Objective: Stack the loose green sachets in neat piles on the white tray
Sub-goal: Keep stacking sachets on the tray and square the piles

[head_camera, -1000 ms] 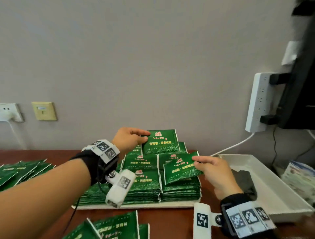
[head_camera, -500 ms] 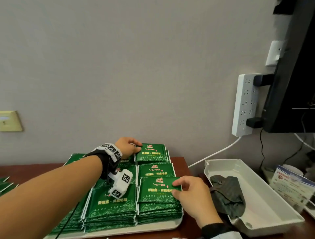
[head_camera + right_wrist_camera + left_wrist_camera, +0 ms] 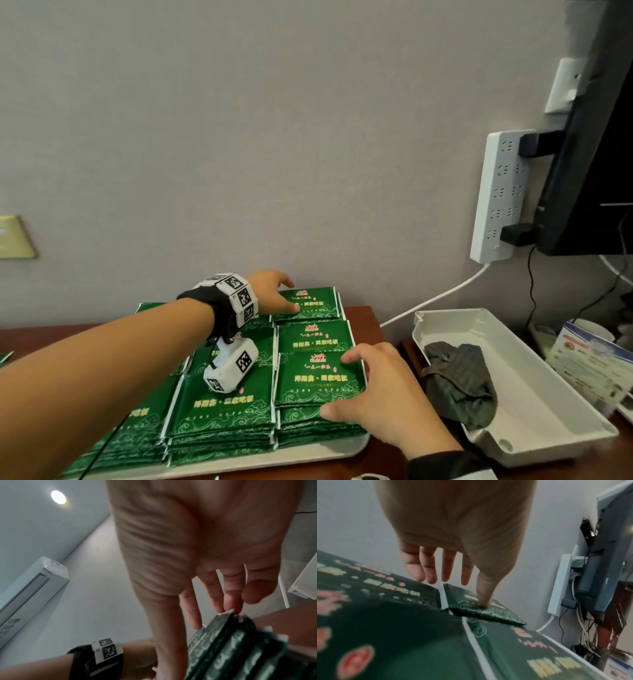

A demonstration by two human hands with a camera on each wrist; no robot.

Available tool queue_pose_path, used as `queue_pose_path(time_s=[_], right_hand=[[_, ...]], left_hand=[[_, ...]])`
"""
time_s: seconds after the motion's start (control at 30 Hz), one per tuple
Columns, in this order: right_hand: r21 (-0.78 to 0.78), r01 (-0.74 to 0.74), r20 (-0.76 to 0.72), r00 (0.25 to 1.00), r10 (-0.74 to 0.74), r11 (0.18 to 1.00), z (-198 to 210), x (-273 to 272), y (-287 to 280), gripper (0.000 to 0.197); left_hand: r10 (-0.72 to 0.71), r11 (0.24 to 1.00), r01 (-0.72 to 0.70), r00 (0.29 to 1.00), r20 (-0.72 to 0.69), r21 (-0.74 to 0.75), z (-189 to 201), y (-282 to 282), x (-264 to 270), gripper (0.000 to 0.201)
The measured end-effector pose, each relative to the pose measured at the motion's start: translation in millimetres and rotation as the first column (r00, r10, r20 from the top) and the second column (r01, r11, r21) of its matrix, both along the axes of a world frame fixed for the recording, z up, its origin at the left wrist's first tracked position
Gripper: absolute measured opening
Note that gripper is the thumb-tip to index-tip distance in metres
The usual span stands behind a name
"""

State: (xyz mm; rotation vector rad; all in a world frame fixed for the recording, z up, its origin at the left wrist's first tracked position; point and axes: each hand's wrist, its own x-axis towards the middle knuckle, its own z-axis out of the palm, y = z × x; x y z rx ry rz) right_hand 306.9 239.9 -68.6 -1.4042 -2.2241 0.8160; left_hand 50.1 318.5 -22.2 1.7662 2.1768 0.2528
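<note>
Green sachets lie in several neat piles on the flat white tray (image 3: 308, 453). My left hand (image 3: 291, 296) reaches to the far right pile (image 3: 313, 306). Its thumb presses on that pile's top sachet (image 3: 496, 608) while the straight fingers (image 3: 433, 573) hang at the far edge. My right hand (image 3: 342, 383) lies spread over the near right pile (image 3: 317, 380), with the thumb at the front edge and the fingers along the right side. In the right wrist view the straight fingers (image 3: 221, 599) touch the edge of that pile (image 3: 223, 649). Neither hand grips a sachet.
To the right stands a deep white tray (image 3: 448, 313) holding a dark cloth (image 3: 459, 380). A power strip (image 3: 496, 195) and its white cable (image 3: 435, 298) are on the wall, beside a black monitor (image 3: 599, 171). A leaflet (image 3: 589, 363) sits at the far right.
One second ago each hand held a sachet above the piles. Both sachets now lie on top of their piles, and the hands have let go and rest on them.
</note>
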Motion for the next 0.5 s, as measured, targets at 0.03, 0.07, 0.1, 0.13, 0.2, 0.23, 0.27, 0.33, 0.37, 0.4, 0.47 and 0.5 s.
queue_pose_path(time_s=[0.03,0.07,0.1,0.13,0.2,0.23,0.27,0.33,0.37,0.4,0.47,0.5], right_hand=[[-0.002,-0.009,0.017,1.0,0.009,1.0,-0.9,-0.7,-0.6,0.07],[-0.001,-0.014,0.022,1.0,0.014,1.0,-2.1,-1.5,-1.0,0.071],[0.001,-0.014,0.022,1.0,0.014,1.0,-3.0,-2.4,-1.2,0.07],[0.005,-0.013,0.021,1.0,0.013,1.0,-4.3,-2.8,-0.8,0.069],[0.016,-0.009,0.017,1.0,0.009,1.0,-6.1,-3.5,0.1,0.067],[0.019,-0.009,0.014,1.0,0.009,1.0,-6.6,-3.3,0.1,0.066],[0.023,-0.012,0.013,1.0,0.012,1.0,-7.0,-3.3,0.4,0.065],[0.031,-0.018,0.017,1.0,0.017,0.999,-7.7,-3.5,0.4,0.064],[0.037,-0.019,0.018,1.0,0.018,0.999,-7.9,-3.9,0.5,0.063],[0.04,-0.019,0.02,1.0,0.019,0.999,-8.2,-3.8,0.4,0.063],[0.044,-0.018,0.024,1.0,0.017,0.999,-8.2,-4.3,-0.1,0.063],[0.044,-0.016,0.026,1.0,0.015,0.999,-8.4,-4.4,-0.1,0.062]], left_hand=[[-0.012,1.0,0.011,1.0,-0.01,-0.016,-1.5,0.5,2.2,0.066],[-0.021,0.999,0.021,1.0,-0.02,-0.025,-2.8,0.9,4.1,0.065],[-0.025,0.999,0.025,0.999,-0.027,-0.028,-3.8,1.2,6.0,0.064],[-0.026,0.999,0.025,0.999,-0.027,-0.029,-4.6,1.8,7.3,0.064],[-0.025,0.999,0.024,1.0,-0.017,-0.034,-5.0,2.0,9.0,0.063],[-0.025,0.999,0.024,1.0,-0.012,-0.034,-4.9,1.9,9.8,0.063],[-0.025,0.999,0.025,1.0,-0.009,-0.035,-4.6,1.6,10.8,0.062],[-0.031,0.999,0.03,0.999,-0.01,-0.028,-4.6,0.8,12.4,0.062],[-0.035,0.999,0.035,0.999,-0.013,-0.02,-4.6,0.3,13.2,0.061],[-0.039,0.999,0.039,0.999,-0.019,-0.015,-5.1,-0.1,13.8,0.061],[-0.052,0.999,0.052,0.998,-0.045,-0.008,-6.2,-0.5,14.0,0.062],[-0.058,0.998,0.058,0.997,-0.06,-0.002,-6.3,-1.0,14.1,0.063]])
